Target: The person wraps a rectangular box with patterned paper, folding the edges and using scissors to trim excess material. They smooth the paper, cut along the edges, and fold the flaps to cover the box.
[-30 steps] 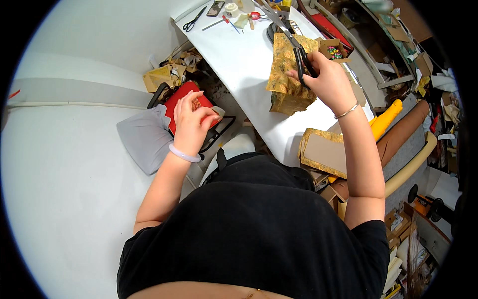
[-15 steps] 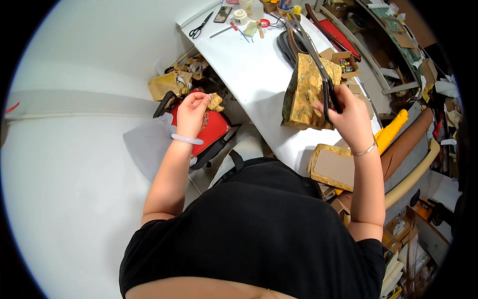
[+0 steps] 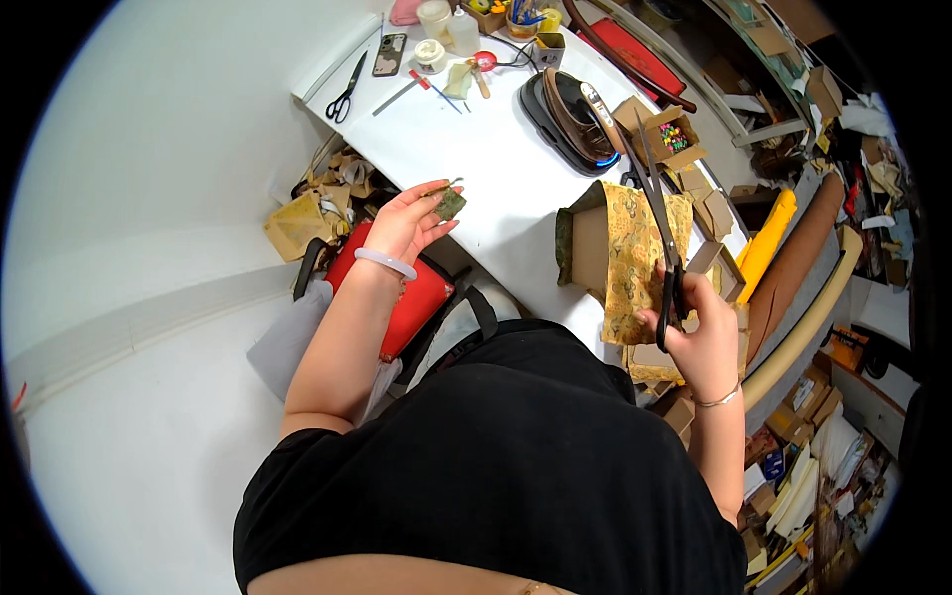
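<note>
My left hand (image 3: 409, 220) pinches a small dark-green fabric scrap (image 3: 450, 204) above the table's near left edge. In my right hand (image 3: 702, 332) is a pair of black-handled scissors (image 3: 662, 218), blades pointing away from me. Those same fingers also hold a gold patterned fabric (image 3: 630, 268), which hangs along a cardboard box (image 3: 589, 247). Dark-green cloth shows on the box's left side. Partly behind my right hand, a gold-edged board (image 3: 654, 363) lies at the table's near edge.
On the white table (image 3: 486, 164) stand an iron on its base (image 3: 567, 119), a white jar (image 3: 429, 56), a phone (image 3: 390, 55), a second pair of scissors (image 3: 346, 89) and a box of colourful pins (image 3: 674, 137). A red chair (image 3: 421, 307) is left of me; rolls (image 3: 793, 268) lean at right.
My left hand has moved right toward the table, and its scrap now shows a green face instead of gold. My right hand, scissors and box have come nearer to me, uncovering the iron.
</note>
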Tool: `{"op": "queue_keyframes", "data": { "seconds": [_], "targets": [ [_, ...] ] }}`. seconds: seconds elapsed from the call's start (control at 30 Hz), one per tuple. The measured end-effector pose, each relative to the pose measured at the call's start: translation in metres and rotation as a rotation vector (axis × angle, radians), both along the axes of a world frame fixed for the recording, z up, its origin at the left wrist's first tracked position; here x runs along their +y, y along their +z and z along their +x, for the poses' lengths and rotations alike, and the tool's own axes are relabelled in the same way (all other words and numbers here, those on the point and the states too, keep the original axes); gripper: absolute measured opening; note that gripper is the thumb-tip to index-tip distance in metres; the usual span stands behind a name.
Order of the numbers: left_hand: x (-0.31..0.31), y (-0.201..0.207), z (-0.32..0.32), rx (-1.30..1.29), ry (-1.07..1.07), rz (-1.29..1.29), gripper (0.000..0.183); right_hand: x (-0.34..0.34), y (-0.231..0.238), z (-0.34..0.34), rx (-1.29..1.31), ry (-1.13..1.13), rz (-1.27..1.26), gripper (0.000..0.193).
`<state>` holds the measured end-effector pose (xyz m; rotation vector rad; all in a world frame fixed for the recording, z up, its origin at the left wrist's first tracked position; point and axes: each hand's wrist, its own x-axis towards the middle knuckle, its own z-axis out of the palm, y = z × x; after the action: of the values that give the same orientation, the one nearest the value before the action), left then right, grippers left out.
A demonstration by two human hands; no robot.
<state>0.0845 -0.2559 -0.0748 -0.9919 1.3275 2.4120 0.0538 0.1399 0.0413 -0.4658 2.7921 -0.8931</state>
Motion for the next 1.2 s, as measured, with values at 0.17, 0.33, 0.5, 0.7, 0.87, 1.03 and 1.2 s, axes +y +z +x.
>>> {"op": "queue_keyframes", "data": {
  "seconds": [0.17, 0.33, 0.5, 0.7, 0.87, 1.03, 1.2],
  "targets": [
    [-0.022, -0.005, -0.033, 0.016, -0.025, 0.087, 0.031, -0.007, 0.0, 0.006, -0.007, -0.084, -0.008, 0.053],
    [-0.036, -0.021, -0.052, 0.131, -0.155, 0.149, 0.038, -0.009, 0.0, 0.009, -0.015, -0.165, -0.003, 0.052],
    [-0.062, -0.05, -0.073, 0.033, 0.025, 0.157, 0.041, -0.021, 0.004, 0.01, -0.038, -0.216, -0.043, 0.05],
    [-0.129, -0.176, -0.092, -0.132, 0.156, -0.197, 0.044, -0.027, 0.002, 0.015, -0.033, -0.28, -0.026, 0.049],
    [-0.195, -0.264, -0.133, -0.157, 0.412, -0.239, 0.032, -0.028, 0.0, 0.021, -0.119, -0.38, -0.004, 0.05],
    [-0.229, -0.307, -0.157, -0.574, 0.271, -0.388, 0.042, -0.038, 0.005, 0.023, -0.14, -0.438, 0.041, 0.049],
    [-0.187, -0.353, -0.132, -0.322, 0.112, -1.054, 0.05, -0.038, 0.007, 0.017, -0.152, -0.444, 0.02, 0.05]
  ]
}}
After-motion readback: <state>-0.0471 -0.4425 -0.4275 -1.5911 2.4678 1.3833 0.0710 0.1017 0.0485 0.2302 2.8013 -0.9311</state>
